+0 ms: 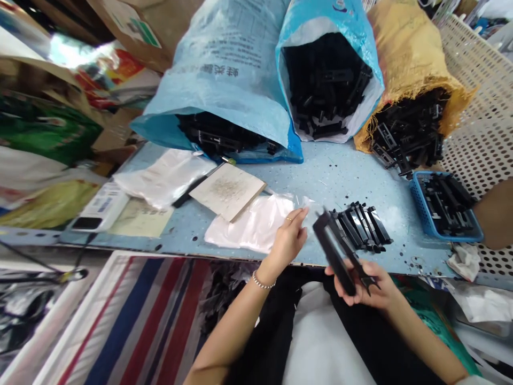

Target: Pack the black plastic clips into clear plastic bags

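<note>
My left hand point(287, 238), with a ring and a beaded bracelet, has its fingertips pinched at the edge of a clear plastic bag point(256, 227) on the table. Part of that bag lies under a square, smudged white board point(228, 190). My right hand point(363, 286) is closed around long black plastic parts point(334, 248), held tilted over the table's front edge; they are slightly blurred. Just beyond them, a row of similar black parts point(363, 227) lies side by side on the blue table.
Black parts fill two blue sacks point(224, 69) point(332, 16) and a yellow sack point(409, 48) at the back. At right stand a blue basket point(420, 208) of parts and a perforated cream crate point(481, 107). More clear bags point(168, 174) and a white box point(102, 206) lie left.
</note>
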Available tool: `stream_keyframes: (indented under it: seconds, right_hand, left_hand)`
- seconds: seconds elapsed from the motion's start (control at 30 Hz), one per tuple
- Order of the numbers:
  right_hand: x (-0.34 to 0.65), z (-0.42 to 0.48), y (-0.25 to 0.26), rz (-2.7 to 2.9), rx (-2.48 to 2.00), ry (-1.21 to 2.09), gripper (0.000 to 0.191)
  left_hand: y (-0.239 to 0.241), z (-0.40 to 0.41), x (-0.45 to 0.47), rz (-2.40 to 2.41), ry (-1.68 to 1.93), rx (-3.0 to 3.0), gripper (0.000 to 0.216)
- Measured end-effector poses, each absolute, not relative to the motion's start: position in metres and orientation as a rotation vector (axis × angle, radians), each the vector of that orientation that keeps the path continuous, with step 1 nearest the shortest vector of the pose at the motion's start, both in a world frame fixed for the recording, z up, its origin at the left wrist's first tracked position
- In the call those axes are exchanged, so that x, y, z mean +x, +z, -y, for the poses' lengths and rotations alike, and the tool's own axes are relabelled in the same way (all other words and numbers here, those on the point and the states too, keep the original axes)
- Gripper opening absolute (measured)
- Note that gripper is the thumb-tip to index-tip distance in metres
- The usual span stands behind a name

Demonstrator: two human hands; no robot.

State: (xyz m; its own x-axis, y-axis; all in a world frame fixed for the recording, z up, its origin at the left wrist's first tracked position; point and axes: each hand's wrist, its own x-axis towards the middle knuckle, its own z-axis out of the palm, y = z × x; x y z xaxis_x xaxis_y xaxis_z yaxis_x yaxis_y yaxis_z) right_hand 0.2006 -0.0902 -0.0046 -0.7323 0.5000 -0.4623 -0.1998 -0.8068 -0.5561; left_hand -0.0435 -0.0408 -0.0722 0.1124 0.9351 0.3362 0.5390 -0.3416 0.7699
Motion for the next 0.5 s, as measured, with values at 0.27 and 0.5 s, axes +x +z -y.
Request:
stream_keyframes:
  seconds: [0.27, 0.5]
  right_hand:
    - [0.197, 0.078, -0.037, 0.211, -0.898, 2.423, 0.045]
    - [0.183, 0.063, -0.045, 0.317, -1.112, 1.967, 0.032]
  left_hand:
    - [-0.063, 0.059, -0.013, -1.151, 1.073, 2.275, 0.074]
    - [-0.079, 0.084, -0.020, -1.342, 1.080, 2.397, 0.059]
